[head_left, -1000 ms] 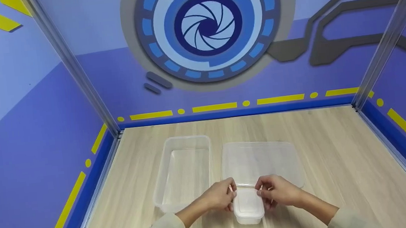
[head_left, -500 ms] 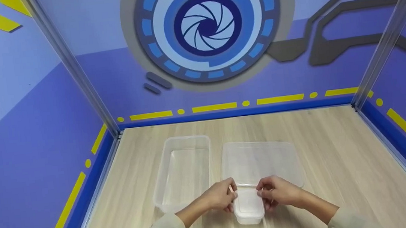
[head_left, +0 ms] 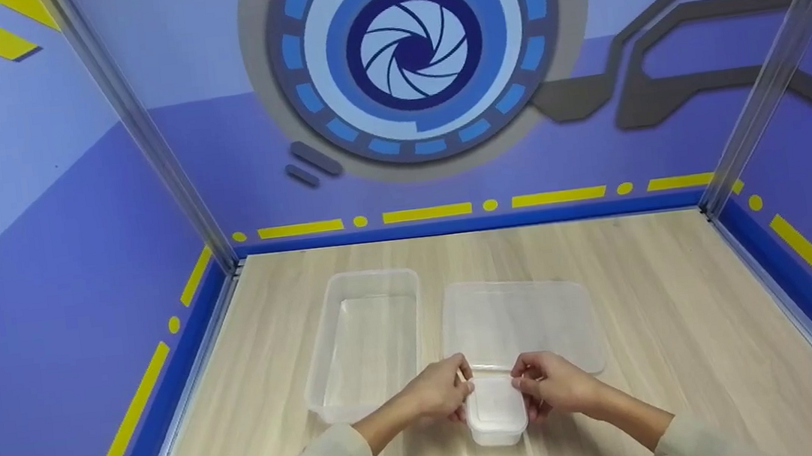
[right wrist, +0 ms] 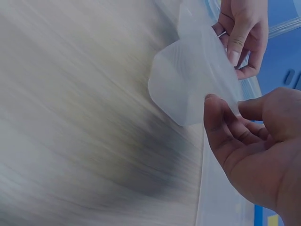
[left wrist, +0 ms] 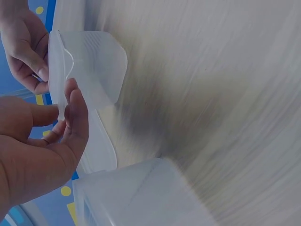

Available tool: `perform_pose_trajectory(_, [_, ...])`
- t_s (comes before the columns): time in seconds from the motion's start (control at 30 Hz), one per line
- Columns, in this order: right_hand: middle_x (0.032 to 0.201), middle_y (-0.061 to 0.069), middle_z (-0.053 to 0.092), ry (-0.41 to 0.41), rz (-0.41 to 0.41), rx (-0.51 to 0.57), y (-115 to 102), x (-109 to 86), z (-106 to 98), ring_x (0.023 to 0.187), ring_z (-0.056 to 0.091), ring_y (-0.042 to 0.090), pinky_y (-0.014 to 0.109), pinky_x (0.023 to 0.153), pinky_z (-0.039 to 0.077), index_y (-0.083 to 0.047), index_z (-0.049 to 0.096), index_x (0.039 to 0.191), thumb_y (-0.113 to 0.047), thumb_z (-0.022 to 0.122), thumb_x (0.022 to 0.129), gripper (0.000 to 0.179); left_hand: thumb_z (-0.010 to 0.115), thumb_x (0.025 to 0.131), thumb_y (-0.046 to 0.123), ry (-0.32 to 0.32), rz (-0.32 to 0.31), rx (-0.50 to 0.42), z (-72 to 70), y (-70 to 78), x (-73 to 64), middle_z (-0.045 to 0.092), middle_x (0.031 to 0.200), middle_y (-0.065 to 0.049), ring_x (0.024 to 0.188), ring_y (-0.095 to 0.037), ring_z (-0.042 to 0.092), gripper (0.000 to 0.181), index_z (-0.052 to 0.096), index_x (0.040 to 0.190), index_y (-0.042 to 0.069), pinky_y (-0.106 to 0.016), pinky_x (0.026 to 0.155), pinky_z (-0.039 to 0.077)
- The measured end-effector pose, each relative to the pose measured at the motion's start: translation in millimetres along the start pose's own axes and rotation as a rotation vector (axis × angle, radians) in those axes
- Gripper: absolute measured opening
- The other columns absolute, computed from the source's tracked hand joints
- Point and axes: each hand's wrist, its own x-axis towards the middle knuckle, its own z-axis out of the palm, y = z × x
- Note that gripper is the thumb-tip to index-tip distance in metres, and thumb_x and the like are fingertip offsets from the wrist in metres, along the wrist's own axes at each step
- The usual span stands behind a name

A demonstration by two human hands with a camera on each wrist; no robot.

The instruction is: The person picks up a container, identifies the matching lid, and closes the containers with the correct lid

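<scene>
A small translucent food container [head_left: 498,439] with its lid [head_left: 496,403] on lies between the two hands. At the lid's far left corner, the left hand [head_left: 434,390] pinches the rim, thumb on top and fingers beneath, as the left wrist view shows on the lid edge [left wrist: 55,70]. The right hand [head_left: 559,382] pinches the far right corner the same way; its thumb and fingers grip the rim in the right wrist view, where the container body [right wrist: 174,80] shows below. Whether the container's base touches the table cannot be told.
Left of the hands stands a large clear open box [head_left: 357,290] on the wooden table [head_left: 686,304]. Behind the small container lies a wide translucent lid [head_left: 521,318], partly covered by the hands. Blue patterned walls [head_left: 216,142] enclose the table at the back and both sides.
Both hands keep their hold on the small lid, and the containers stay in place. Only a slight shift of the head view shows.
</scene>
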Motion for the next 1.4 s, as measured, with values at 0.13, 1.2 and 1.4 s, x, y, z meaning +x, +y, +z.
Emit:
perform_pose_trajectory(0.13, [0.080, 0.018, 0.068, -0.023, 0.010, 0.007, -3.6, 1.2, -5.1, 0.064, 0.071, 0.023, 0.040, 0.058, 0.062, 0.009, 0.058, 0.114, -0.007, 0.059, 0.107, 0.017, 0.064, 0.104, 0.004, -0.017, -0.005, 0.018, -3.5, 3.0, -1.0, 0.067, 0.074, -0.008, 0.062, -0.027, 0.074, 0.010, 0.058, 0.113, 0.004, -0.048, 0.065, 0.064])
perform_pose_trajectory(1.2, [0.074, 0.007, 0.061, 0.028, 0.045, -0.001, -8.1, -1.9, 5.0, 0.060, 0.064, 0.019, 0.030, 0.053, 0.055, 0.001, 0.055, 0.100, -0.007, 0.070, 0.101, 0.017, 0.084, 0.093, 0.033, 0.079, -0.156, 0.127, 4.8, 6.5, 1.7, 0.055, 0.054, 0.004, 0.049, -0.009, 0.046, 0.041, 0.057, 0.069, 0.013, -0.023, 0.048, 0.034])
perform_pose_trajectory(1.4, [0.073, 0.006, 0.060, 0.034, 0.021, -0.010, -9.0, -1.7, 6.5, 0.059, 0.061, 0.018, 0.028, 0.053, 0.051, 0.003, 0.054, 0.104, -0.007, 0.070, 0.101, 0.019, 0.080, 0.096, 0.032, 0.087, -0.129, 0.118, 3.8, 5.7, 1.8, 0.055, 0.076, 0.001, 0.066, -0.014, 0.047, 0.033, 0.060, 0.087, 0.008, -0.028, 0.058, 0.037])
